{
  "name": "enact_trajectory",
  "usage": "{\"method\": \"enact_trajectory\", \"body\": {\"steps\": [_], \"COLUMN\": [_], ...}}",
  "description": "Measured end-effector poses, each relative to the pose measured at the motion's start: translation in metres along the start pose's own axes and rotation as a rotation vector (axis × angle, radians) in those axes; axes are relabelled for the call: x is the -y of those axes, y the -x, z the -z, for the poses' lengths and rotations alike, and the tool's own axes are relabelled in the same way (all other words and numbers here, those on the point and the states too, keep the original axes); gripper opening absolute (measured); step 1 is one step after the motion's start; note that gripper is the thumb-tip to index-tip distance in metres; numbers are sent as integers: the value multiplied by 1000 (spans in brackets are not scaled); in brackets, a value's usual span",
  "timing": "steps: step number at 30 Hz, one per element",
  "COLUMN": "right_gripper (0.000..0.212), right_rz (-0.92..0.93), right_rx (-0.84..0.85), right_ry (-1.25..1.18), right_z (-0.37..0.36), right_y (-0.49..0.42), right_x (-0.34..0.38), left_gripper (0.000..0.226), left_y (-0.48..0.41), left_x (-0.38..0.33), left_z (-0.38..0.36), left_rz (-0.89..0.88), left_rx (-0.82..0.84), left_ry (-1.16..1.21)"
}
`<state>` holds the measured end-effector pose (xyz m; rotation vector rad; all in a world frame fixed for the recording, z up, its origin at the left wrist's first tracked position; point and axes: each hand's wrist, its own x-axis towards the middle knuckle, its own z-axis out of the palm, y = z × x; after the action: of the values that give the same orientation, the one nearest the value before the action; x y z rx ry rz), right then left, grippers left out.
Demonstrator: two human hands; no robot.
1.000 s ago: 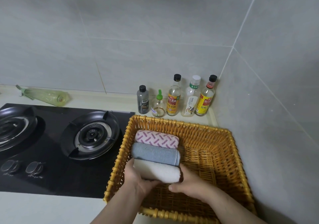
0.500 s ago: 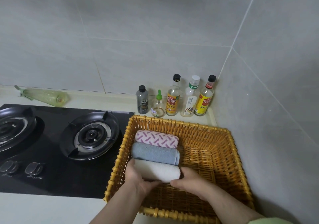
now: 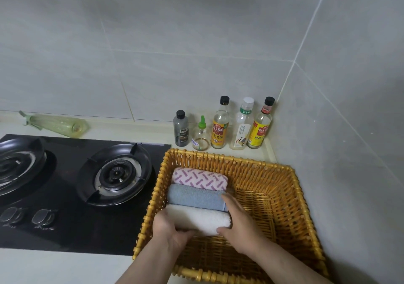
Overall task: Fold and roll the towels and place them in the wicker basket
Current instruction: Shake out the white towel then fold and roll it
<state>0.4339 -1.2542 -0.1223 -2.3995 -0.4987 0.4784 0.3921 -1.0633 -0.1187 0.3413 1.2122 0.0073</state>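
Gripping white roll at both ends: my left hand curled round left end, right hand round right. Long axis left-right, against blue roll in wicker basket.

Two forearms, seemingly bare

Support: pale cream counter, running into a tiled corner. Set in it at left: black glass gas hob, two burners. Right of the hob: wicker basket, its left wall overlapping the hob's right edge (actual contact not resolvable). Behind the basket, along the back wall, five upright bottles in a row: dark grey bottle, small green-capped bottle, yellow-labelled bottle, white-capped bottle, red-and-yellow-labelled bottle. Back left: green plastic bag, lying on its side.
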Motion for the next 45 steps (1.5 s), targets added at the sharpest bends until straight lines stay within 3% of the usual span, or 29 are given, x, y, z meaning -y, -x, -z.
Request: {"method": "enact_trajectory", "body": {"steps": [10, 17, 25, 37, 45], "right_gripper": [90, 121, 101, 114, 116], "right_rz": [-8, -92, -54, -16, -32], "right_rx": [20, 174, 88, 148, 147], "right_ry": [-25, 112, 140, 77, 46], "right_z": [-2, -3, -11, -4, 8], "right_y": [-4, -10, -16, -13, -3], "right_x": [-8, -6, -8, -13, -1], "left_gripper": [62, 62, 66, 70, 60], "left_y": [-5, 0, -2, 14, 29], "left_x": [-2, 0, -4, 1, -6], "left_z": [-2, -10, -7, -10, -10], "left_rz": [-29, -5, -5, -6, 173], "left_rx": [-6, -19, -6, -31, 101], "left_ry": [-60, -74, -18, -86, -148]}}
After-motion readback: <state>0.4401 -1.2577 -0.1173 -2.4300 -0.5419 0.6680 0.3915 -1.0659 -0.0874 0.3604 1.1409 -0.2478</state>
